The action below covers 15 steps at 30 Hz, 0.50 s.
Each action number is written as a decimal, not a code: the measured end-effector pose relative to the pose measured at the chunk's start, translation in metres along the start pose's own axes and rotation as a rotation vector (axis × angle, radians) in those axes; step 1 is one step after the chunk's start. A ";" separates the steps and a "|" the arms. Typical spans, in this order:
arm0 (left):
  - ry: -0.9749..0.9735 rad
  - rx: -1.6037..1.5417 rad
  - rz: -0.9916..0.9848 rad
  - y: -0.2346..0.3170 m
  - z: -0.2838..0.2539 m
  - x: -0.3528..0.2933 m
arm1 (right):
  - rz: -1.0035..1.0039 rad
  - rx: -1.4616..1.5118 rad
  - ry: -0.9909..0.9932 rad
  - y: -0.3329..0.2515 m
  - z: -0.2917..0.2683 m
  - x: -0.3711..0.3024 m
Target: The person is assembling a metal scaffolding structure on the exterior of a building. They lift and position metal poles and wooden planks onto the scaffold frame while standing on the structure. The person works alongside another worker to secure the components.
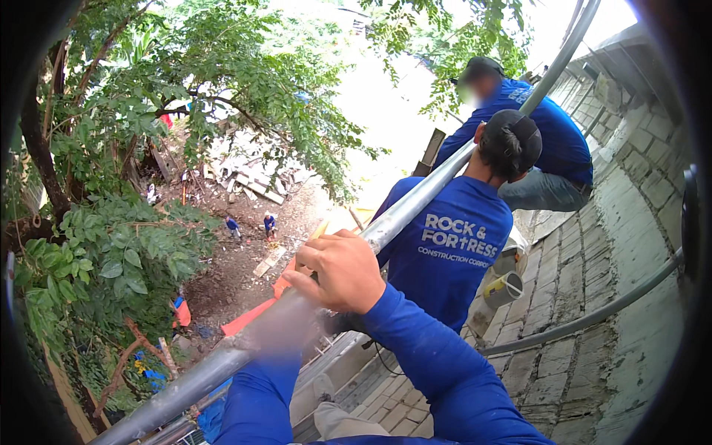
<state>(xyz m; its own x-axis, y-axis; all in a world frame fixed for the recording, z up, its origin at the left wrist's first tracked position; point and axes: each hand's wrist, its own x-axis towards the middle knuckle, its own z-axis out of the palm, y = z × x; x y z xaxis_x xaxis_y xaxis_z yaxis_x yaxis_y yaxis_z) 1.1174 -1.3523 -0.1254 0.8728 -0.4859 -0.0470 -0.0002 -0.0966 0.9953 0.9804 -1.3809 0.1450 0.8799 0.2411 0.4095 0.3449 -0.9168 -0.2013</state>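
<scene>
A long grey metal pipe (423, 200) slants across the view from lower left to upper right, as a rail in front of me. My right hand (345, 272) lies over the pipe with its fingers curled round it. Lower down, my left hand (285, 322) is at the same pipe; a blur smears it, so its fingers cannot be made out. Both my forearms wear blue sleeves. Just beyond my right hand, a co-worker in a blue shirt (452, 252) and dark cap sits with their back to me, close against the pipe.
A second co-worker (552, 119) crouches farther along. A block wall (571, 356) curves along the right, with a bucket (503, 290) and a grey hose (593, 317) beside it. Far below left, two people (269, 224) stand on dirt ground near rubble (256, 178). Leafy branches (222, 74) hang at left.
</scene>
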 end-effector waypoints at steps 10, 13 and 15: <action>-0.012 -0.465 0.210 0.060 0.072 0.071 | -0.044 0.028 0.012 0.015 0.009 -0.001; -0.093 -0.534 0.203 0.072 0.074 0.073 | -0.050 0.049 0.043 0.018 0.016 -0.001; -0.112 -0.513 0.247 0.083 0.073 0.074 | -0.053 0.045 0.056 0.018 0.016 -0.001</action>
<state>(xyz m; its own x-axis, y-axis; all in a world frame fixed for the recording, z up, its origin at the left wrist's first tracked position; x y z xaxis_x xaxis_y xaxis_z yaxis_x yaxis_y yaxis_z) 1.1462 -1.4595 -0.0524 0.8198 -0.5324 0.2107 0.0642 0.4512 0.8901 0.9911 -1.3928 0.1263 0.8406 0.2695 0.4698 0.4060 -0.8877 -0.2172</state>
